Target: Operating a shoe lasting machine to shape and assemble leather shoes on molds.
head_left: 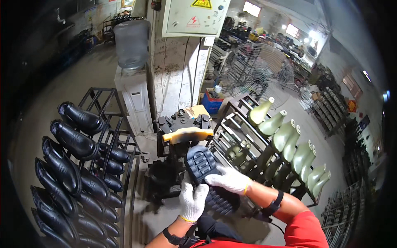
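A black lugged shoe sole (pixel 200 163) is tilted in front of me, its blocky tread facing up. Whether an upper is attached beneath it is hidden. My left hand (pixel 193 200), in a white knitted glove, is closed on its near left edge. From the right, my gloved right hand (pixel 229 180) lies across the sole's middle and grips it, covering part of the tread. Just beyond the far end of the sole stands a dark machine (pixel 182 120) with an orange-yellow curved bar (pixel 188 135) across its front.
At left, a metal rack (pixel 133 165) carries several black shoes (pixel 74 138). Another rack (pixel 244 103) at right bears several olive-green shoe lasts (pixel 283 136). Behind the machine are a pillar with an electrical box (pixel 194 18), a water dispenser (pixel 134 97) and a large fan (pixel 258 74).
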The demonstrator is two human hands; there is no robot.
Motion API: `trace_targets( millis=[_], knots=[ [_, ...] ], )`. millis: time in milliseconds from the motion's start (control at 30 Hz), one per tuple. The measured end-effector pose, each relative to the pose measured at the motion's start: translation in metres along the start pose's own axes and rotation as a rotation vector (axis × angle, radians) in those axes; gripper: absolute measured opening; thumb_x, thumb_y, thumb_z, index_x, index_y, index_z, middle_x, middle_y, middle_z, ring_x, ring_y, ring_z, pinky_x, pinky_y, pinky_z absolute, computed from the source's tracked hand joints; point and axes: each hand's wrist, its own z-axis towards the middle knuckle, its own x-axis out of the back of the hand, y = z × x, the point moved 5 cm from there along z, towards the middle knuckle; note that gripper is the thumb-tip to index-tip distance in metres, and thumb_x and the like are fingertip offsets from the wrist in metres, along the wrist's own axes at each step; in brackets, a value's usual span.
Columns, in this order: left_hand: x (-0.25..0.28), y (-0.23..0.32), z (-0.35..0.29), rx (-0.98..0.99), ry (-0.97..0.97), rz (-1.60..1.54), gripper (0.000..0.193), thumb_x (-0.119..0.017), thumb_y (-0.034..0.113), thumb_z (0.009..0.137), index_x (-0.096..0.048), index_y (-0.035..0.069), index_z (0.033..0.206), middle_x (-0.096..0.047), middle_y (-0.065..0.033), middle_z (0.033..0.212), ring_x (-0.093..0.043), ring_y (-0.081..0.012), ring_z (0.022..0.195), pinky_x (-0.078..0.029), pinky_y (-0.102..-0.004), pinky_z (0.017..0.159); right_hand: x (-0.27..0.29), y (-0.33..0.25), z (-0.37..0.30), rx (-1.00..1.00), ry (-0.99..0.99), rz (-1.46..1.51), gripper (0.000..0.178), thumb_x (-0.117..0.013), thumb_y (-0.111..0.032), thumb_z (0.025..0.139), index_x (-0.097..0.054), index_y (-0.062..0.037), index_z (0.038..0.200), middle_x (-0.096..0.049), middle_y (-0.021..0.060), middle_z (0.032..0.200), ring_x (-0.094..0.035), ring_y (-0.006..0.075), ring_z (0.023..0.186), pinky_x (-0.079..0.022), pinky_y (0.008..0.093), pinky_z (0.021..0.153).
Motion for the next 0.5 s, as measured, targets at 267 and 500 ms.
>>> trace_targets(
  millis=[267, 500],
  knots=[
    [0.019, 0.007, 0.016, 0.433, -0.147, -0.254, 0.053, -0.059, 0.008, 0.099, -0.055, -0.007, 0.15, -0.065, -0.0161, 0.145, -0.062, -0.0184, 0.128, -0.049, -0.0361, 0.111, -0.038, 0.025, 0.0, -0.101, 0.069, 0.491, 0.051, -0.075, -0.017, 0.101, -0.057, -0.002, 0.146, -0.069, 0.0068, 0.135, -0.062, 0.0157, 0.124, -0.048, 0.0348, 0.111],
    [0.028, -0.004, 0.009, 0.215, -0.125, 0.026, 0.032, -0.066, 0.012, 0.102, -0.061, -0.001, 0.13, -0.065, -0.0148, 0.12, -0.06, -0.0223, 0.111, -0.044, -0.0382, 0.092, -0.039, 0.04, 0.001, -0.08, 0.072, 0.577, 0.048, -0.075, -0.012, 0.092, -0.061, -0.0028, 0.137, -0.071, 0.0088, 0.125, -0.068, 0.0227, 0.113, -0.053, 0.0387, 0.106]
  ],
)
